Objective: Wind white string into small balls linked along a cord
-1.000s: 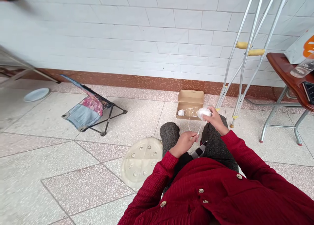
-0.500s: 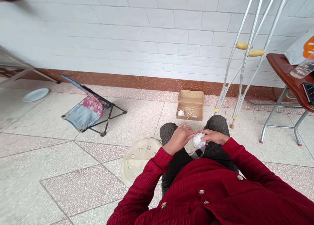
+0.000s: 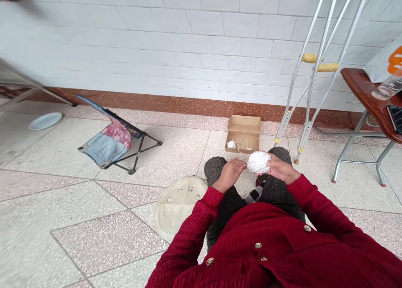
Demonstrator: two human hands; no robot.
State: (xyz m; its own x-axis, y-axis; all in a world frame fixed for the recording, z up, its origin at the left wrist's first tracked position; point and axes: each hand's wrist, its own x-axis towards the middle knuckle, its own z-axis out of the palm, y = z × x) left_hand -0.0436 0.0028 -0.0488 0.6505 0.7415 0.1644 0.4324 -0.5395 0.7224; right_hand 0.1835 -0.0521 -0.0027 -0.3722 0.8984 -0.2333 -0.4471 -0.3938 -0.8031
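Observation:
A white ball of yarn (image 3: 258, 162) is held above my knees, with my right hand (image 3: 279, 169) gripping its right side. My left hand (image 3: 231, 173) is at the ball's left edge, its thumb and forefinger pinched together. A strand seems to run between those fingertips and the ball, though it is too thin to see clearly. On the floor past my knees lies an open cardboard box (image 3: 242, 147). Inside it are a smaller white yarn ball (image 3: 231, 144) and a loose tangle of white cord (image 3: 242, 144).
A folding chair (image 3: 108, 141) stands to the left, and a round beige stool (image 3: 163, 221) is beside my left leg. Metal crutches (image 3: 309, 99) lean on the wall at right. Beyond them a brown table (image 3: 361, 91) carries a plastic bottle (image 3: 387, 88) and a bag (image 3: 381, 63).
The yarn ball has moved up and slightly right, and my right hand now holds it from its right side. My left hand has drawn back into a pinch at its left edge.

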